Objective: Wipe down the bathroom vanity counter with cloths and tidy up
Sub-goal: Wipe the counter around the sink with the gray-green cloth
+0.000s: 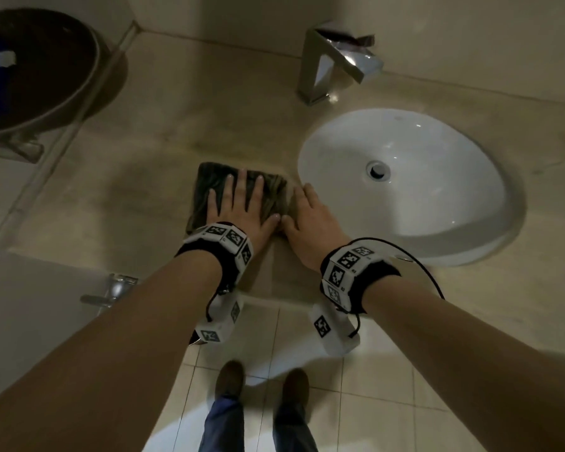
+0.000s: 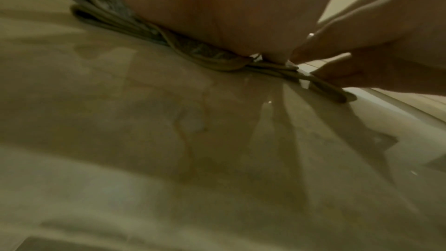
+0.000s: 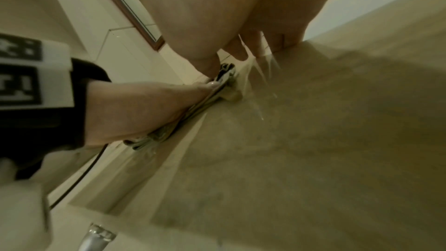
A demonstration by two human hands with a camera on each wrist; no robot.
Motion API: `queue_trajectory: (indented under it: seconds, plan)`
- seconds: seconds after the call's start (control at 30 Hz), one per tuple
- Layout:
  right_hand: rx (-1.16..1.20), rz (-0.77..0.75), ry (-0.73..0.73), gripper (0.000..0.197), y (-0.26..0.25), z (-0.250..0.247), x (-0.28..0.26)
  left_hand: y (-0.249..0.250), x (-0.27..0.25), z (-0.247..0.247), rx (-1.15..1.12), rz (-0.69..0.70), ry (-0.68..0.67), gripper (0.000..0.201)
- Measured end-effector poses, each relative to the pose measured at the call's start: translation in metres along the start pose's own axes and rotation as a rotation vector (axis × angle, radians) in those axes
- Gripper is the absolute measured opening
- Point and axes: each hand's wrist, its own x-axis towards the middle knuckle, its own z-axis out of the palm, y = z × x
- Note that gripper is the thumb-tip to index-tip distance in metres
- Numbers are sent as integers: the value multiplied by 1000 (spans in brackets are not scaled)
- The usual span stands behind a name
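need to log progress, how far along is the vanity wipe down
Done: can't tell; the counter shows no clear wiped zone. In hand: left hand presses flat on the folded cloth beside the sink; right hand rests at its edge. Left: around the faucet, then tidying.

I see the cloth (image 1: pixel 209 190) on the counter (image 1: pixel 144 151), left of the sink (image 1: pixel 437 230); the tap (image 1: pixel 320 73) stands behind the sink.

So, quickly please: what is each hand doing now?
Left hand: open, flat on the folded cloth.
Right hand: open, fingers straight at the cloth's right edge.
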Motion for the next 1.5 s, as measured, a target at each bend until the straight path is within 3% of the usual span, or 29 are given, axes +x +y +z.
queue_trajectory:
  seconds: [0.27,0.47,0.63,0.8,0.93,1.07,1.13,1.23,1.33,1.5]
  plan:
    - [0,82,-111,59,30,-18,-52,36,-48,19,-9,-16,-21,75]
    - [26,102,-85,58,31,-18,-60,75,-88,38,-36,11,-91,75]
    - [-68,110,19,59,27,3,-57,74,-82,38,26,33,-98,77]
    - [37,136,62,63,28,4,-57,84,-58,33,22,73,-77,75]
    - [-42,-7,134,72,31,4,-72,93,-48,31,42,99,-69,85]
    - [48,-48,162,61,30,10,-84,78,-51,18,-84,194,-37,75]
    - [50,-76,157,60,24,14,-84,60,-55,13,-120,249,-7,74]
    - [-71,-73,102,62,14,25,-72,39,-61,16,28,273,0,68]
    - [-236,-25,60,62,12,34,-64,39,-63,22,89,255,-47,66]
    - [-267,-32,58,62,24,33,-77,49,-70,27,91,241,-45,69]
